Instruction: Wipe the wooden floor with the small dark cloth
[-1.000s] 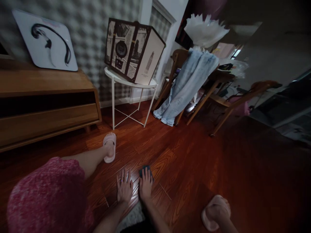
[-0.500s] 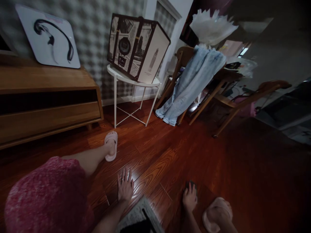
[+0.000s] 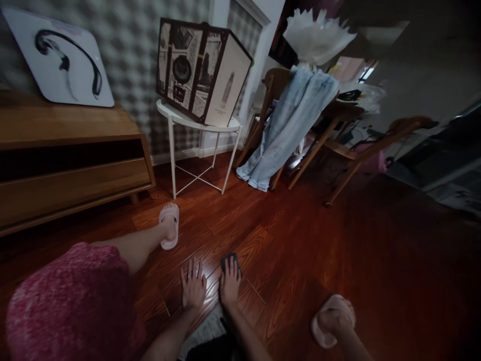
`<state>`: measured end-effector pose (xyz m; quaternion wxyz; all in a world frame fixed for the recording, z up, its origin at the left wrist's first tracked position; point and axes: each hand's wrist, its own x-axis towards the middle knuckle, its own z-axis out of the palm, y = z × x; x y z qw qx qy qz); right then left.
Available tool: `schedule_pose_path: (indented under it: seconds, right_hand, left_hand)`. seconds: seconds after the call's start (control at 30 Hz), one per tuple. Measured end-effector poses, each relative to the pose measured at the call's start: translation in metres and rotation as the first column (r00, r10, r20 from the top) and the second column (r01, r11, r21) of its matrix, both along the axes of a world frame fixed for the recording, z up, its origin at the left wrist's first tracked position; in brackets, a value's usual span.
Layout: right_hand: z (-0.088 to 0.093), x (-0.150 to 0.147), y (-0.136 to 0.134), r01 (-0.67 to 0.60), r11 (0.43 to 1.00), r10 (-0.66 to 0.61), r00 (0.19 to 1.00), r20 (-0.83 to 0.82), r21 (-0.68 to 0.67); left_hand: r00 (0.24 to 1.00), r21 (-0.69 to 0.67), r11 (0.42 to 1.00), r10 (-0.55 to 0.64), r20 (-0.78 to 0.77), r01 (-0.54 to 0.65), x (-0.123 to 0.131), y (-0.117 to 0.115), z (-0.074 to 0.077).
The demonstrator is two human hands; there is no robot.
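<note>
My left hand (image 3: 194,287) is stretched out with its fingers apart, low over or on the glossy wooden floor (image 3: 293,240), and nothing is in it. Close to its right, my right hand (image 3: 230,282) has its fingers over a small dark flat object (image 3: 232,262), whose far end shows beyond the fingertips. Under my forearms lies a grey patterned thing (image 3: 206,328) with a black area, partly hidden.
A pink slipper (image 3: 169,225) is on a foot at the left, another (image 3: 326,321) at the right. Pink cloth (image 3: 75,301) covers the lower left. Further off stand a wooden cabinet (image 3: 75,178), a white side table (image 3: 197,123) bearing a box (image 3: 199,72), and a chair with jeans (image 3: 291,125).
My right hand has moved left with the dark object, from near the right slipper to beside my left hand. The left hand has barely moved. The view has shifted slightly.
</note>
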<state>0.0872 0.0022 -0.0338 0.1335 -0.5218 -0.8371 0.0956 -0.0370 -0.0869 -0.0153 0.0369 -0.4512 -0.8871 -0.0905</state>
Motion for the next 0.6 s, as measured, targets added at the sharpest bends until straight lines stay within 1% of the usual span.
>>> schedule_pose_path:
  seconds: [0.03, 0.1, 0.13, 0.17, 0.2, 0.23, 0.27, 0.3, 0.33, 0.37, 0.4, 0.43, 0.47, 0.5, 0.53, 0.6]
  right_hand:
    - [-0.001, -0.008, -0.004, -0.121, 0.993, 0.121, 0.993, -0.012, -0.005]
    - [0.001, -0.010, -0.001, -0.327, 0.945, 0.327, 0.944, -0.033, -0.003]
    - [0.003, -0.003, 0.007, -0.380, 0.925, 0.380, 0.924, -0.038, 0.002]
    - [0.006, 0.010, 0.019, -0.396, 0.918, 0.396, 0.917, -0.039, 0.008]
    - [0.008, 0.026, 0.035, -0.375, 0.927, 0.375, 0.926, -0.036, 0.015]
    - [0.010, 0.047, 0.052, -0.314, 0.949, 0.315, 0.949, -0.032, 0.025]
    - [0.011, 0.072, 0.069, -0.212, 0.977, 0.213, 0.977, -0.028, 0.036]
    - [0.011, 0.099, 0.085, -0.074, 0.996, 0.075, 0.997, -0.026, 0.047]
    - [0.011, 0.127, 0.097, 0.082, 0.995, -0.081, 0.996, -0.022, 0.054]
    - [0.010, 0.154, 0.106, 0.229, 0.972, -0.229, 0.973, -0.016, 0.058]
    - [0.009, 0.180, 0.110, 0.356, 0.932, -0.356, 0.934, -0.011, 0.063]
    - [0.008, 0.202, 0.110, 0.455, 0.888, -0.455, 0.890, -0.007, 0.071]
    - [0.007, 0.219, 0.106, 0.527, 0.845, -0.528, 0.849, -0.010, 0.086]
    - [0.006, 0.230, 0.099, 0.585, 0.804, -0.586, 0.810, -0.023, 0.108]
    - [0.006, 0.234, 0.090, 0.641, 0.755, -0.642, 0.765, -0.047, 0.137]
    - [0.005, 0.225, 0.073, 0.747, 0.637, -0.743, 0.661, -0.109, 0.189]
  left_hand:
    - [1.000, -0.001, 1.000, 0.004, -0.003, -0.004, 0.000, 0.000, -0.001]
    - [1.000, 0.013, 1.000, 0.020, -0.002, -0.020, 0.001, 0.002, -0.004]
    - [1.000, 0.024, 0.999, 0.028, 0.002, -0.028, 0.001, 0.002, -0.005]
    - [0.999, 0.035, 0.999, 0.031, 0.007, -0.031, 0.001, 0.002, -0.007]
    - [0.999, 0.044, 0.998, 0.032, 0.012, -0.033, 0.001, 0.002, -0.007]
    - [0.999, 0.051, 0.998, 0.032, 0.017, -0.033, 0.000, 0.002, -0.007]
    - [0.999, 0.056, 0.998, 0.030, 0.022, -0.031, 0.000, 0.002, -0.007]
    - [0.999, 0.058, 0.998, 0.029, 0.026, -0.031, 0.000, 0.002, -0.005]
    - [0.999, 0.058, 0.998, 0.029, 0.031, -0.030, 0.000, 0.001, -0.004]
    - [0.999, 0.054, 0.998, 0.029, 0.035, -0.030, -0.001, 0.001, -0.002]
    - [0.999, 0.048, 0.998, 0.027, 0.038, -0.029, -0.001, 0.001, 0.000]
    - [0.999, 0.039, 0.999, 0.026, 0.041, -0.028, -0.001, 0.000, 0.002]
    - [0.999, 0.029, 0.999, 0.026, 0.042, -0.027, -0.001, 0.000, 0.004]
    - [0.999, 0.020, 0.999, 0.025, 0.043, -0.026, -0.001, 0.000, 0.005]
    - [0.999, 0.012, 1.000, 0.024, 0.045, -0.025, -0.001, 0.000, 0.005]
    - [0.999, 0.006, 1.000, 0.021, 0.047, -0.021, -0.001, 0.000, 0.006]
